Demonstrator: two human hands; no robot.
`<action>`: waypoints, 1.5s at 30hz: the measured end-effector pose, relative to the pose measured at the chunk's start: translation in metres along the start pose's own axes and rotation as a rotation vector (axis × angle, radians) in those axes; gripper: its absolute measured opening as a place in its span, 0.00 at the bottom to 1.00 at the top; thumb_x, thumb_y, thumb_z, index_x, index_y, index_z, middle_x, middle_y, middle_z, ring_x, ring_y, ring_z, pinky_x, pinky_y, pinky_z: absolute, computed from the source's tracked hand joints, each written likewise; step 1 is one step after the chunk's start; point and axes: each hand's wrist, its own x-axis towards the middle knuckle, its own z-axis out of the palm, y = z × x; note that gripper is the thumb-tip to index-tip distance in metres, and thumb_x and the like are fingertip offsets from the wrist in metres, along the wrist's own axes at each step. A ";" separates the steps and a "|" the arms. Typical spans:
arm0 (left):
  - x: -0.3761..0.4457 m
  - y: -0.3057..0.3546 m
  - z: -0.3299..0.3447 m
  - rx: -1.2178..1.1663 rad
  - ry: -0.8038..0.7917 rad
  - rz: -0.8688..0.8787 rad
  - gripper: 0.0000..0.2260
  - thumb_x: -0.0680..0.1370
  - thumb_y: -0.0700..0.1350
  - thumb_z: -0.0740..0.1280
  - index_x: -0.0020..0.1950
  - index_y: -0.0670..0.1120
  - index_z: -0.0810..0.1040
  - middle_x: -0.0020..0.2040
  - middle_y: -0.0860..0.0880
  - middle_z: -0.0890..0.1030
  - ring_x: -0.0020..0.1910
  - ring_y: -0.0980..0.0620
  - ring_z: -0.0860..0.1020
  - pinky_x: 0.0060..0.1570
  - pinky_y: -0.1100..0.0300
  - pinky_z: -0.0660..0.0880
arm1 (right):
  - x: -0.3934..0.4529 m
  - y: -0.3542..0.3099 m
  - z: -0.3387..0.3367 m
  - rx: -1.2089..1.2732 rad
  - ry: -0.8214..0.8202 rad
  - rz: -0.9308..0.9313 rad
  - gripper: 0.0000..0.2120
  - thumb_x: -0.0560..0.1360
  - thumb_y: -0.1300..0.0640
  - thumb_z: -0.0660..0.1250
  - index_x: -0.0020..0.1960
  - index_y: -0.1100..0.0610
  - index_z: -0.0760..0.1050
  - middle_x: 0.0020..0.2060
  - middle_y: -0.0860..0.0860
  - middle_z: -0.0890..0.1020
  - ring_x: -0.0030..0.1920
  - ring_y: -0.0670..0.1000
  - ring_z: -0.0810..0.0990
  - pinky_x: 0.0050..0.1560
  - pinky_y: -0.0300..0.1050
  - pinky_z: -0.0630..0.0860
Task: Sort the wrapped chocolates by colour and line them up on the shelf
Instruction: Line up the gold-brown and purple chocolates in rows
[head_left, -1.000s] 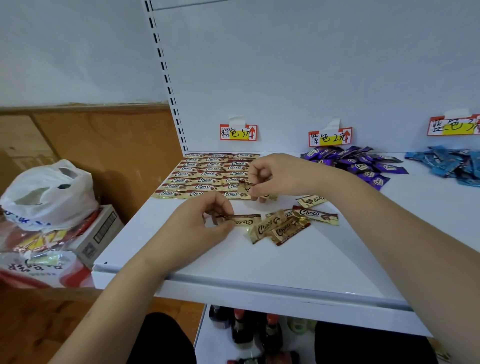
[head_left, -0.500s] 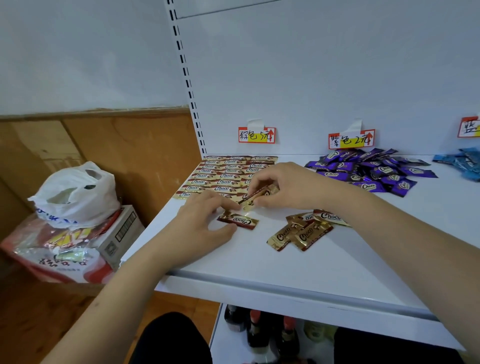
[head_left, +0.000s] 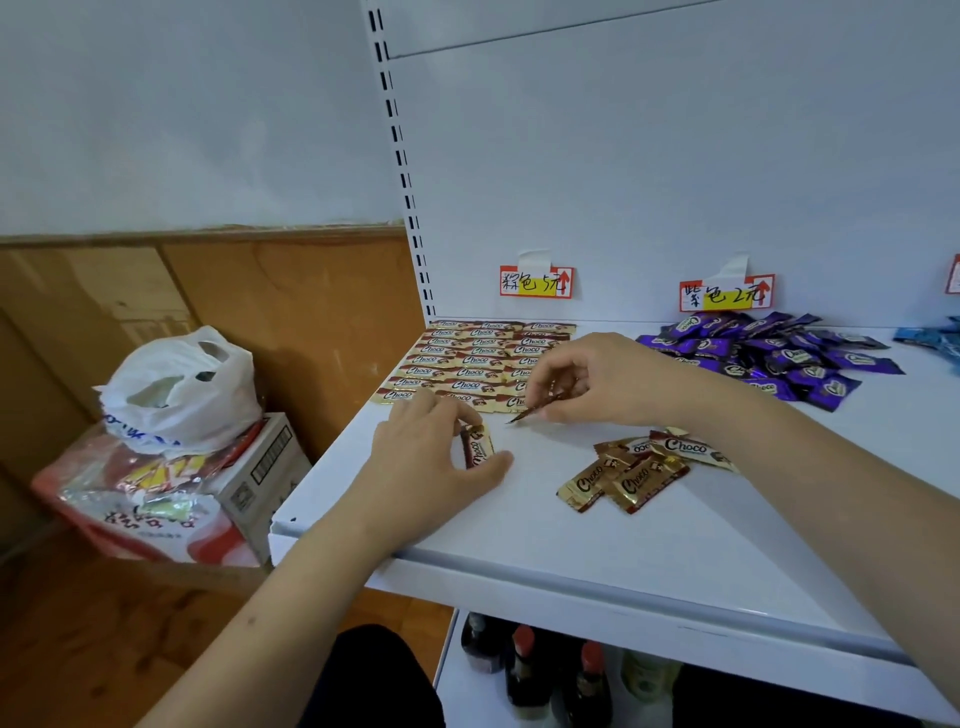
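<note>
Both forearms reach forward, left hand (head_left: 434, 457) and right hand (head_left: 592, 379) fingers pinched.

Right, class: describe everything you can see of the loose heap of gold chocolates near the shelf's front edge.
The loose heap of gold chocolates lies on the white shelf, just beside the right forearm. It holds about five flat, shiny foil-like wrappers, gold with dark brown panels and "Choco" lettering. They overlap at mixed angles, unsorted, apart from the neat gold rows farther back. Neither hand touches the heap.
</note>
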 end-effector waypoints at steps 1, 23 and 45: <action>0.000 0.001 -0.001 -0.021 -0.001 -0.004 0.16 0.75 0.61 0.67 0.60 0.58 0.74 0.54 0.59 0.72 0.55 0.57 0.70 0.57 0.58 0.70 | 0.000 0.000 -0.001 0.008 0.020 -0.007 0.07 0.71 0.59 0.75 0.46 0.47 0.83 0.43 0.41 0.84 0.44 0.42 0.81 0.54 0.45 0.78; -0.010 -0.037 -0.015 -0.049 0.134 0.059 0.19 0.78 0.34 0.60 0.57 0.55 0.80 0.58 0.57 0.75 0.61 0.57 0.70 0.62 0.58 0.72 | 0.000 -0.012 0.017 -0.244 -0.156 -0.135 0.13 0.77 0.54 0.69 0.58 0.40 0.81 0.56 0.38 0.79 0.58 0.38 0.73 0.62 0.38 0.68; -0.010 -0.040 -0.009 0.073 0.251 -0.099 0.18 0.79 0.38 0.57 0.66 0.51 0.75 0.67 0.54 0.74 0.61 0.54 0.72 0.59 0.56 0.73 | 0.008 -0.013 0.037 -0.563 -0.001 -0.268 0.13 0.80 0.46 0.61 0.62 0.45 0.78 0.54 0.43 0.78 0.57 0.47 0.71 0.61 0.47 0.70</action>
